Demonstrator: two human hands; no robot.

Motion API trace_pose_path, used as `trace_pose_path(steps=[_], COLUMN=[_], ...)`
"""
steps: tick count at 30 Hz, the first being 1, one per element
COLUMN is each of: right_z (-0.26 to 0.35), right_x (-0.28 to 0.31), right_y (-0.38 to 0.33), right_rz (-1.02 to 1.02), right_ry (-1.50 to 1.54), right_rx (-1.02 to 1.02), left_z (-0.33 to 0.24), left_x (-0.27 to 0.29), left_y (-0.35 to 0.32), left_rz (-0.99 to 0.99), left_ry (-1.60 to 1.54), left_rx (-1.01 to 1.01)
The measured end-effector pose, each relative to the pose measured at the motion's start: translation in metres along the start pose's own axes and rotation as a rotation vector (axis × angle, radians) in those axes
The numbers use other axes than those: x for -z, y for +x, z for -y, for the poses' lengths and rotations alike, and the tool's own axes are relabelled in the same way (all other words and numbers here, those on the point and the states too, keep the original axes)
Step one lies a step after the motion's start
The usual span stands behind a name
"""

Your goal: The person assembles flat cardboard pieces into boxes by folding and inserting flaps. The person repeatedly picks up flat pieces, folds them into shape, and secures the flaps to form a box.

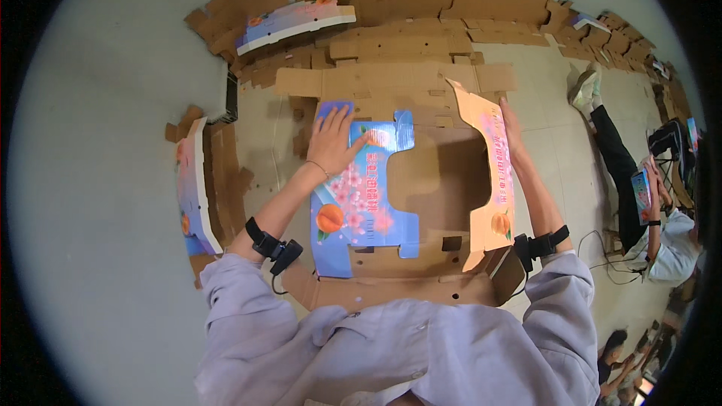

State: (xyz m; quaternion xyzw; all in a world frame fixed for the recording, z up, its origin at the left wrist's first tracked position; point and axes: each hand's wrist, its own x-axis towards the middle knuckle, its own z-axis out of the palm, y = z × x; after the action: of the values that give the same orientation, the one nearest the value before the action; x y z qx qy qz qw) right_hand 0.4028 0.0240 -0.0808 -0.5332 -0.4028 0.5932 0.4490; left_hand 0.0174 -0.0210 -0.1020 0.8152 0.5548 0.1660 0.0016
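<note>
— Start at the left. What lies there on the floor [90, 180]?

— A flat, unfolded carton [197, 188] with a blue printed edge, lying well left of the person. Next comes the big carton blank [421, 173] spread on the floor right in front of them, brown inside facing up.

— And the left hand [331, 139]?

— It lies flat, fingers spread, palm down on the blue printed flap [357, 195] on the blank's left side. It grips nothing; it only presses the flap down against the brown board. That flap shows pink blossoms and an orange fruit.

— The right side?

— The orange printed flap [492, 173] stands up on edge along the blank's right side. The right hand [513, 131] lies stretched out against its outer face, near the far end, fingers straight and touching the board rather than closed around it. Both forearms carry a black strap near the sleeve.

— Beyond the blank?

— A stack of flat brown cartons [421, 7] runs along the far side of the floor, one of them with a blue printed face [297, 21]. At the far right another person [662, 233] sits on the floor with a small printed carton.
</note>
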Motion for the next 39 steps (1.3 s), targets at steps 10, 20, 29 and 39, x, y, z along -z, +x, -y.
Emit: trace_pose_path(steps=[10, 20, 29, 39], right_z=[-0.07, 0.029, 0.013, -0.066], right_x=[0.075, 0.023, -0.026, 0.124], right_y=[0.042, -0.136, -0.255, -0.249], right_rz=[0.182, 0.057, 0.002, -0.612], right_ry=[0.481, -0.181, -0.386, -0.637], right_rx=[0.185, 0.185, 0.069, 0.238], left_z=[0.025, 0.036, 0.03, 0.025], left_x=[0.025, 0.097, 0.072, 0.058], left_y=[0.005, -0.167, -0.231, -0.241], left_rz=[0.107, -0.057, -0.453, -0.523], left_ry=[-0.674, -1.822, -1.994, -2.111], left_rx=[0.232, 0.727, 0.749, 0.645])
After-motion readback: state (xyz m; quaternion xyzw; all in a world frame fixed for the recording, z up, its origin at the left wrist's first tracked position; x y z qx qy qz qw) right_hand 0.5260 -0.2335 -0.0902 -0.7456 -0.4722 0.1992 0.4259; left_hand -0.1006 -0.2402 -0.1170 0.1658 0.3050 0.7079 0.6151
